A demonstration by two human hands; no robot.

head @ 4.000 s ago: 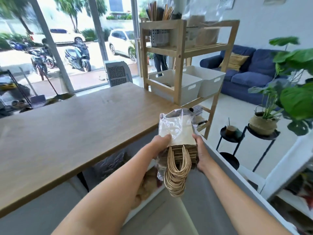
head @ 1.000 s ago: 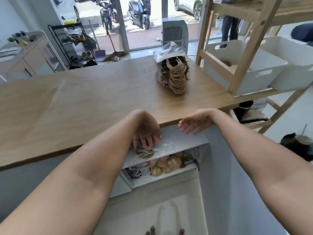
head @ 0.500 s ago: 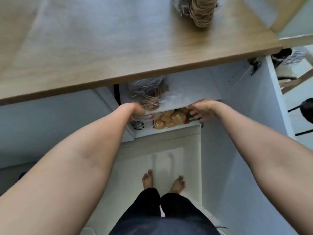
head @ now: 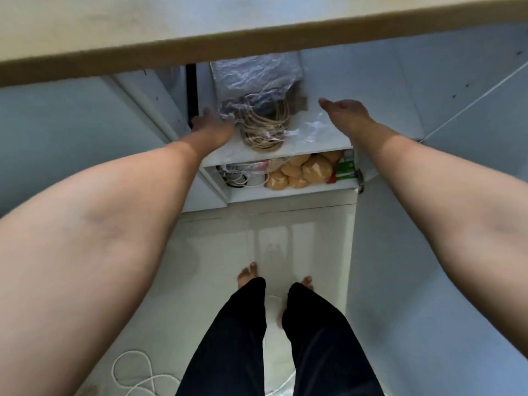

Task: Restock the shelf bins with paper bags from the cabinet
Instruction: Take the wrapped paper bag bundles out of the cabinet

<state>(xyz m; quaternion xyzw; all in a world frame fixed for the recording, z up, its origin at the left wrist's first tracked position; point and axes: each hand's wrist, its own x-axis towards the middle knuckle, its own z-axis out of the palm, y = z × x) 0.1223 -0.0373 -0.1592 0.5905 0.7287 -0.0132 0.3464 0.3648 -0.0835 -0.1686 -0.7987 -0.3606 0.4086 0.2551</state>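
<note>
head view: looking straight down, under a wooden countertop (head: 200,38) edge running across 12 o'clock
cabinet (head: 400,95): open, white inside, two shelves visible, upper shelf (head: 323,144) at 12 o'clock of the person's feet
paper bags (head: 257,92): plastic-wrapped bundle lying on upper shelf, toward its left half, wrap crinkled, brown bag edge showing at its 3 o'clock side
twine handles (head: 264,130): tan loops spilling out of bundle's near end, reaching shelf's front edge
left hand (head: 213,128): at 9 o'clock of the bundle, just beside or touching the wrap, cannot tell which; fingers reach forward, roughly straight, holding nothing; blurred
right hand (head: 347,111): at 3 o'clock of the bundle, apart from it, above shelf surface; fingers extended and together, pointing toward the bags, holding nothing
loose plastic (head: 311,128): clear sheet flat on shelf between handles and right hand
lower shelf (head: 285,192): tan rounded packets (head: 303,171) piled centre-right, green box (head: 345,171) at their 3 o'clock, white cords (head: 240,178) at their 9 o'clock
floor (head: 228,252): glossy pale tile, bare feet (head: 247,275) and dark trousers (head: 243,338) at 6 o'clock, white cable (head: 134,375) coiled at 7 o'clock
</note>
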